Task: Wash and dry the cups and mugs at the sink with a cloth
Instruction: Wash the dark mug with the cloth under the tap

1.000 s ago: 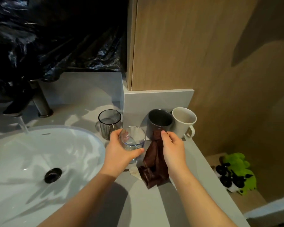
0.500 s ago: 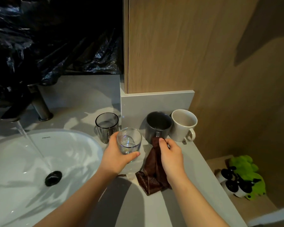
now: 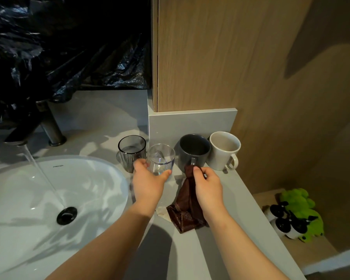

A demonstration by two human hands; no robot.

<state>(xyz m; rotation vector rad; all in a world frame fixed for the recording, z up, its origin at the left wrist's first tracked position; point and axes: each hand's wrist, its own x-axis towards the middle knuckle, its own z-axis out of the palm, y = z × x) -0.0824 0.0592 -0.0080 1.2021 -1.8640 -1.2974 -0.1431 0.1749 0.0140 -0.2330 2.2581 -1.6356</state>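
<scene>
Near the middle of the frame the left hand (image 3: 148,182) grasps a clear glass (image 3: 160,160), thumb on one side and fingers curled round the other, low on its wall. The glass stands upright; whether its base touches the counter (image 3: 240,209) cannot be told. Just to its right, the right hand (image 3: 207,186) pinches the top end of a brown cloth (image 3: 185,207), whose lower end lies bunched on the counter below the wrist. The raised tip of the cloth sits right in front of the handle of a dark grey mug (image 3: 193,151).

A white mug (image 3: 223,150) stands touching or just beside the grey one on its right, handle turned toward the lower right. Left of the clear glass, a smoky grey glass (image 3: 132,152) stands upright.

At the left of the frame a tap (image 3: 47,126) pours a stream of water (image 3: 40,174) into the white sink (image 3: 89,178), toward the drain (image 3: 67,215). Black plastic sheeting (image 3: 69,47) fills the upper left, a wooden panel (image 3: 210,57) the upper right. A green toy (image 3: 299,203) lies at the lower right.
</scene>
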